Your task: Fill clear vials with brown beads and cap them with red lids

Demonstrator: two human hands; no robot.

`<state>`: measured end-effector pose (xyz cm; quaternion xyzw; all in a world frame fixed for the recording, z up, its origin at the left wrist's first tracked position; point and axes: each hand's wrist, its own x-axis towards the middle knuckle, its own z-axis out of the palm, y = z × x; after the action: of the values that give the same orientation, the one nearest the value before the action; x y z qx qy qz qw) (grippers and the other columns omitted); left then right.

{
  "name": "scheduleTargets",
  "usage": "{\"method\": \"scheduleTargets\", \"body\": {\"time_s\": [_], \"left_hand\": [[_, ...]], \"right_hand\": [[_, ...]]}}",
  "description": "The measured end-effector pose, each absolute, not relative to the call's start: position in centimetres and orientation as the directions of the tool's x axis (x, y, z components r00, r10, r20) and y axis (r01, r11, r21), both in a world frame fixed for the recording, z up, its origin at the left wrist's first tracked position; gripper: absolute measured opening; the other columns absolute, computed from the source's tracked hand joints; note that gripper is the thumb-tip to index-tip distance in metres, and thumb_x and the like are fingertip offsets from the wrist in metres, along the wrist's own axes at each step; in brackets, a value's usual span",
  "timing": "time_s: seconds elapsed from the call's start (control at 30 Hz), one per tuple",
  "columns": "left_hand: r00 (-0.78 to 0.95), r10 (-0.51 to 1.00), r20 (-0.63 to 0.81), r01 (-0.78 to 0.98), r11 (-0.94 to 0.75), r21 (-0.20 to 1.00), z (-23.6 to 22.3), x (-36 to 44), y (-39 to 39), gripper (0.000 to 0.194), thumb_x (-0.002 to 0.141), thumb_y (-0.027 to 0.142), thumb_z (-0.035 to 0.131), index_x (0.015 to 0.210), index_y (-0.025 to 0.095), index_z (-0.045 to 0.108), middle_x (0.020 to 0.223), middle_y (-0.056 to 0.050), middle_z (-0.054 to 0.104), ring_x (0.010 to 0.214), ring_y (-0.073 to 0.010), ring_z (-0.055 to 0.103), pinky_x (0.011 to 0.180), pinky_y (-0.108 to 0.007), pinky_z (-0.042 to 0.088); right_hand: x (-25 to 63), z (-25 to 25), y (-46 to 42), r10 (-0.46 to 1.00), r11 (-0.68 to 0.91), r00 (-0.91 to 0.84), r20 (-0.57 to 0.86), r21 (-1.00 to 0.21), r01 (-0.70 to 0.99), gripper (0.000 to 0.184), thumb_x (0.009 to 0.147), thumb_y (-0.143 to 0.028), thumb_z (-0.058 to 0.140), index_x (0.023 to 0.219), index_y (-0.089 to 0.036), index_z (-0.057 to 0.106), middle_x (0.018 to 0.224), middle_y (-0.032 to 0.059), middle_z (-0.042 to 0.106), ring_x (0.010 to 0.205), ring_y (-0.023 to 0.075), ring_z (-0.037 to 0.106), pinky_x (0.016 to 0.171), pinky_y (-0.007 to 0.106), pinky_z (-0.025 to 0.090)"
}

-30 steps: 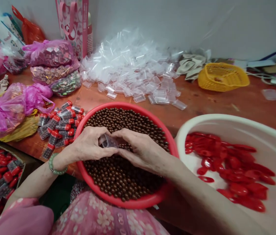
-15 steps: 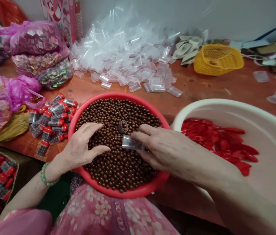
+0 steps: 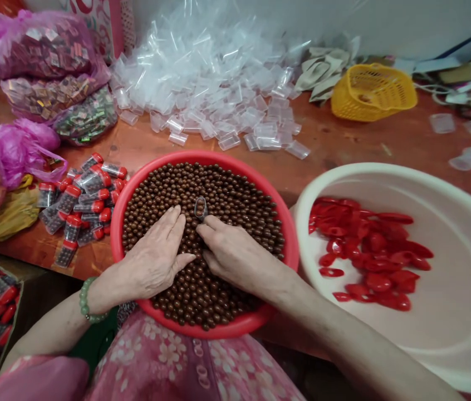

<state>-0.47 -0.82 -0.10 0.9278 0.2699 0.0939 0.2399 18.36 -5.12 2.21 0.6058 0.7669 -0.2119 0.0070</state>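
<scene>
A red basin (image 3: pixel 164 161) full of shiny dark brown beads (image 3: pixel 202 301) sits in front of me. My left hand (image 3: pixel 152 253) lies on the beads at the left, fingers stretched out and thumb apart, holding nothing. Across from it, my right hand (image 3: pixel 235 250) has its fingers closed at a small clear plastic case (image 3: pixel 201 208). The case's oval open end faces up among the beads; the rest of it is hidden by the fingers and beads. Both hands are low in the basin.
Right of me stands a white tub (image 3: pixel 440 340) with red plastic caps (image 3: pixel 369 239). Behind lie a heap of clear cases (image 3: pixel 219 94) and a yellow basket (image 3: pixel 373 97). Filled red-capped cases (image 3: pixel 89 195) lie at left, near pink bags (image 3: pixel 43 50) and a box (image 3: pixel 30 289) of more.
My hands have come apart from around a clear case. My left hand now rests flat on the beads; my right has brought a case down into them. The view has shifted.
</scene>
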Motion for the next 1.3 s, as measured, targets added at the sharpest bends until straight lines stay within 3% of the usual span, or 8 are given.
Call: {"method": "scheduleTargets", "body": {"time_s": [0.2, 0.43, 0.77, 0.97, 1.07, 1.13, 1.2, 1.3], "left_hand": [[0.796, 0.6, 0.081, 0.414, -0.637, 0.65, -0.2, -0.8, -0.4, 0.061, 0.097, 0.038, 0.046, 0.15, 0.013, 0.027, 0.152, -0.022, 0.04, 0.144, -0.0267, 0.036, 0.117, -0.048, 0.037], [0.727, 0.648, 0.227, 0.311, -0.606, 0.732, 0.1, -0.4, -0.3, 0.045, 0.09, 0.033, 0.061, 0.13, 0.014, 0.056, 0.137, -0.018, 0.059, 0.133, -0.0272, 0.052, 0.112, -0.048, 0.044], [0.645, 0.715, 0.269, 0.365, -0.598, 0.714, 0.7, 0.0, -1.1, 0.036, 0.09, 0.025, 0.057, 0.124, 0.014, 0.055, 0.121, -0.014, 0.067, 0.113, -0.0241, 0.064, 0.102, -0.04, 0.052], [0.51, 0.85, 0.136, 0.334, -0.341, 0.879, 2.1, -1.0, -0.3, 0.037, 0.093, 0.029, 0.051, 0.129, 0.021, 0.049, 0.122, -0.009, 0.064, 0.112, -0.0214, 0.063, 0.103, -0.037, 0.05], [0.563, 0.823, 0.081, 0.361, -0.333, 0.871, 2.0, -1.5, 0.3, 0.038, 0.091, 0.031, 0.055, 0.128, 0.022, 0.05, 0.12, -0.007, 0.064, 0.112, -0.0219, 0.062, 0.104, -0.037, 0.049], [0.589, 0.807, 0.028, 0.388, -0.314, 0.866, 1.9, -1.7, 0.4, 0.039, 0.09, 0.032, 0.058, 0.126, 0.023, 0.05, 0.119, -0.006, 0.064, 0.112, -0.0218, 0.062, 0.102, -0.035, 0.049], [0.573, 0.819, -0.002, 0.389, -0.27, 0.881, 1.8, -1.8, 0.6, 0.04, 0.089, 0.033, 0.06, 0.126, 0.024, 0.05, 0.118, -0.005, 0.064, 0.11, -0.0207, 0.063, 0.099, -0.032, 0.051], [0.579, 0.815, -0.03, 0.395, -0.248, 0.884, 1.8, -1.6, 0.6, 0.035, 0.086, 0.033, 0.064, 0.118, 0.024, 0.054, 0.109, -0.003, 0.065, 0.102, -0.0184, 0.065, 0.093, -0.028, 0.052]], "right_hand": [[19.7, 0.5, -5.5, 0.957, 0.147, -0.28, -0.08, -0.697, 0.702, 0.028, 0.075, -0.005, 0.053, 0.1, -0.016, 0.058, 0.101, 0.0088, 0.066, 0.096, 0.0219, 0.063, 0.085, 0.035, 0.05], [19.0, 0.2, -5.8, 0.958, 0.251, -0.251, 0.136, -0.821, 0.512, 0.031, 0.084, -0.01, 0.055, 0.113, -0.021, 0.059, 0.113, 0.0075, 0.069, 0.106, 0.0201, 0.065, 0.093, 0.037, 0.052], [17.6, 1.5, -6.2, 0.957, 0.237, -0.285, 0.046, -0.691, 0.683, 0.035, 0.087, -0.008, 0.047, 0.122, -0.012, 0.053, 0.114, 0.0142, 0.065, 0.107, 0.0239, 0.063, 0.092, 0.042, 0.054], [19.7, 5.1, -7.6, 0.949, 0.297, -0.31, 0.054, -0.483, 0.824, 0.025, 0.094, -0.011, 0.045, 0.115, -0.013, 0.059, 0.115, 0.0134, 0.064, 0.106, 0.0224, 0.06, 0.094, 0.039, 0.049], [24.7, 5.7, -9.6, 0.991, 0.135, -0.108, 0.083, -0.509, 0.85, 0.016, 0.096, -0.02, 0.049, 0.095, -0.016, 0.064, 0.093, 0.0079, 0.068, 0.091, 0.0184, 0.063, 0.085, 0.031, 0.049], [28.9, 5.1, -11.1, 0.984, -0.13, 0.172, 0.046, -0.479, 0.868, 0.015, 0.094, -0.023, 0.051, 0.088, -0.018, 0.065, 0.086, 0.0057, 0.068, 0.079, 0.0167, 0.063, 0.074, 0.027, 0.047], [32.8, 3.6, -12.2, 0.921, -0.388, 0.344, -0.183, -0.347, 0.854, 0.017, 0.092, -0.025, 0.05, 0.086, -0.019, 0.064, 0.083, 0.0045, 0.069, 0.074, 0.0172, 0.063, 0.069, 0.028, 0.045], [36.5, 0.1, -12.9, 0.873, -0.453, 0.357, -0.332, -0.28, 0.846, 0.011, 0.085, -0.019, 0.054, 0.081, -0.019, 0.064, 0.079, 0.0043, 0.07, 0.071, 0.0181, 0.063, 0.065, 0.028, 0.044]]}}
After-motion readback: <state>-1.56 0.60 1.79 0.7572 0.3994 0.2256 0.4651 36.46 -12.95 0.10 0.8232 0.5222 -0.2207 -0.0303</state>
